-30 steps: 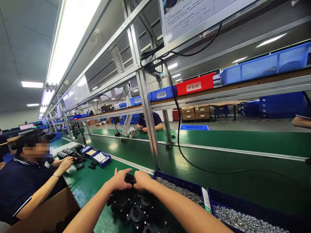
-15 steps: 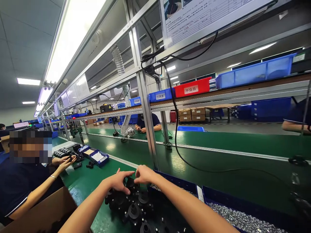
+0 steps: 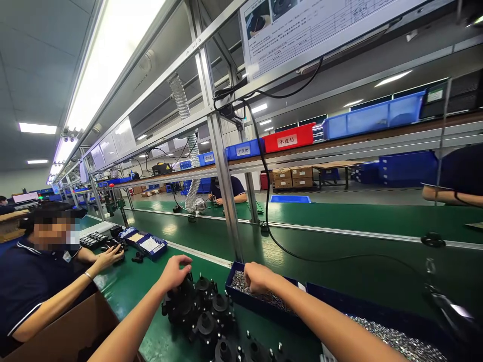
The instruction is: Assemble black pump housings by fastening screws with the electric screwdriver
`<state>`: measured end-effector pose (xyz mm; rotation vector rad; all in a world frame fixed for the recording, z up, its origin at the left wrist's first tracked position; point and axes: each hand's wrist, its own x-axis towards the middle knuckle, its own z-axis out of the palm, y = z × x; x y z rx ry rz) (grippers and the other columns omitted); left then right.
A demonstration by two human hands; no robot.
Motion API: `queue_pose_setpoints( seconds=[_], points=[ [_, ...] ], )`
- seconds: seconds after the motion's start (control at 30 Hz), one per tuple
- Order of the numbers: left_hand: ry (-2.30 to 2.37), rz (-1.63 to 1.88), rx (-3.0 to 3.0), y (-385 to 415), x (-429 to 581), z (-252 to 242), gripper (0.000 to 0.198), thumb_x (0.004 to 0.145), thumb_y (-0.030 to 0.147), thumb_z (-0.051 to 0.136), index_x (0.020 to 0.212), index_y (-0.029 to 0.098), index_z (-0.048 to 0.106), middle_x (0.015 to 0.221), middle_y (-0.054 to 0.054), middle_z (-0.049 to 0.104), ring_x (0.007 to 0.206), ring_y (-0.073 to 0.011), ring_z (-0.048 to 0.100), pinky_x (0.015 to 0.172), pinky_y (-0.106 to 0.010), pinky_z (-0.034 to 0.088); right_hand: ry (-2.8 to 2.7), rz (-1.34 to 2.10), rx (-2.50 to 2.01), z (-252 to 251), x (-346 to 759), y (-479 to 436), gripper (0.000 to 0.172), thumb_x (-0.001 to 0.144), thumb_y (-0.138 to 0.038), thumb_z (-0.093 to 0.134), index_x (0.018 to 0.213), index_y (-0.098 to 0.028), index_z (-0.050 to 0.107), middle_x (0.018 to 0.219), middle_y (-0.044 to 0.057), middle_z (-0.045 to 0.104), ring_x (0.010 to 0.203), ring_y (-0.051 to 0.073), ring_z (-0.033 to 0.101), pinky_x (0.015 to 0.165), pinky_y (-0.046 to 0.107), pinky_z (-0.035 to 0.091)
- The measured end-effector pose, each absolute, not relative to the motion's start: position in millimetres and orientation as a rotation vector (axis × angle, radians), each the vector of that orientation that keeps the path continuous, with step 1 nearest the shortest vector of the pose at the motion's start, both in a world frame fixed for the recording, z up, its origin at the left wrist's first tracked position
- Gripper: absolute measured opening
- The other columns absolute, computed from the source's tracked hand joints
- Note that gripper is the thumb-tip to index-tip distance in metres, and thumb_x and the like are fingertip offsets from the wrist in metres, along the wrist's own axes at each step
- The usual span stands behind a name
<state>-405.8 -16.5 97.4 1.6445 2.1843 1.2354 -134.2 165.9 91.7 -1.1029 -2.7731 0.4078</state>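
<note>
My left hand is at the back left of a cluster of black round plastic parts, its fingers curled inward. Whatever lies within those fingers is hidden. The parts stand close together on the green bench, each with a raised central hub, and small bright metal pins stick up among them. My right hand is closed and dips into a dark blue bin of small shiny metal pieces that look like screws. Its fingertips are out of sight against the pieces.
Another bin of small metal pieces sits at the right. A cardboard box is at lower left, beside a co-worker handling black parts. A black cable hangs by the metal post. Red bin on the shelf.
My right hand has moved right, from the black parts into the bin of metal pieces. My left hand has drawn back slightly, and its spread fingers have curled in.
</note>
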Motion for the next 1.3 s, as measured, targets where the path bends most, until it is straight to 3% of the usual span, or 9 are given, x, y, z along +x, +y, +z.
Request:
queue_pose_setpoints(
  seconds=[0.17, 0.4, 0.6, 0.8, 0.9, 1.03, 1.2, 1.3],
  points=[
    [1.938, 1.421, 1.445, -7, -390, 100, 0.041, 0.071, 0.048, 0.078, 0.094, 0.014, 0.076, 0.098, -0.015, 0.078, 0.095, -0.0307, 0.074, 0.09, -0.044, 0.057, -2.784, 0.622, -0.867, 113, -129, 179, 0.017, 0.098, -0.031, 0.069, 0.105, -0.016, 0.071, 0.11, 0.005, 0.072, 0.097, 0.021, 0.07, 0.086, 0.039, 0.06],
    [1.464, 1.461, 1.266, -1, -332, 93, 0.071, 0.063, 0.065, 0.087, 0.111, 0.013, 0.077, 0.114, -0.019, 0.076, 0.099, -0.0295, 0.075, 0.087, -0.04, 0.058, -2.573, 0.995, -0.293, 131, -148, 148, 0.024, 0.084, -0.029, 0.074, 0.101, -0.016, 0.083, 0.09, 0.005, 0.082, 0.084, 0.022, 0.073, 0.074, 0.029, 0.054],
    [1.396, 1.593, 1.261, -16, -336, 98, 0.051, 0.061, 0.05, 0.094, 0.093, 0.011, 0.083, 0.082, -0.01, 0.079, 0.071, -0.0174, 0.067, 0.072, -0.029, 0.051, -2.452, 1.21, -0.032, 130, -186, 126, 0.026, 0.071, -0.038, 0.08, 0.085, -0.017, 0.085, 0.077, 0.004, 0.08, 0.072, 0.02, 0.069, 0.069, 0.029, 0.051],
    [1.393, 1.788, 1.141, -46, -378, 95, 0.049, 0.054, 0.049, 0.098, 0.081, 0.012, 0.079, 0.072, -0.007, 0.075, 0.063, -0.0144, 0.063, 0.065, -0.026, 0.047, -2.389, 1.387, 0.047, 126, -238, 101, 0.046, 0.076, -0.056, 0.076, 0.091, -0.013, 0.082, 0.071, 0.004, 0.076, 0.061, 0.016, 0.064, 0.058, 0.027, 0.049],
    [1.397, 1.891, 1.086, -57, -400, 87, 0.051, 0.05, 0.049, 0.099, 0.076, 0.013, 0.075, 0.073, -0.006, 0.074, 0.066, -0.0161, 0.065, 0.067, -0.027, 0.049, -2.43, 1.381, 0.039, 125, -265, 85, 0.042, 0.085, -0.052, 0.074, 0.098, -0.013, 0.079, 0.077, 0.004, 0.076, 0.066, 0.016, 0.067, 0.062, 0.027, 0.053],
    [1.442, 2.085, 0.96, -66, -437, 71, 0.047, 0.05, 0.045, 0.099, 0.074, 0.015, 0.071, 0.066, 0.0, 0.068, 0.061, -0.0107, 0.059, 0.062, -0.023, 0.045, -2.561, 1.256, -0.085, 120, -294, 82, 0.029, 0.1, -0.041, 0.064, 0.11, -0.014, 0.07, 0.092, 0.004, 0.075, 0.076, 0.016, 0.072, 0.071, 0.031, 0.06],
    [1.505, 2.274, 0.675, -73, -475, 26, 0.056, 0.044, 0.043, 0.098, 0.088, 0.015, 0.077, 0.064, 0.001, 0.063, 0.058, -0.0105, 0.056, 0.059, -0.024, 0.044, -2.74, 0.864, -0.345, 106, -313, 103, 0.025, 0.099, -0.033, 0.067, 0.118, -0.017, 0.067, 0.121, 0.008, 0.068, 0.104, 0.023, 0.068, 0.09, 0.043, 0.059],
    [1.522, 2.338, 0.55, -71, -484, -6, 0.053, 0.043, 0.042, 0.095, 0.085, 0.014, 0.078, 0.06, 0.002, 0.058, 0.054, -0.0093, 0.051, 0.056, -0.024, 0.042, -2.813, 0.671, -0.457, 97, -319, 110, 0.026, 0.099, -0.033, 0.067, 0.121, -0.018, 0.066, 0.124, 0.008, 0.067, 0.106, 0.024, 0.068, 0.091, 0.043, 0.058]
  ],
)
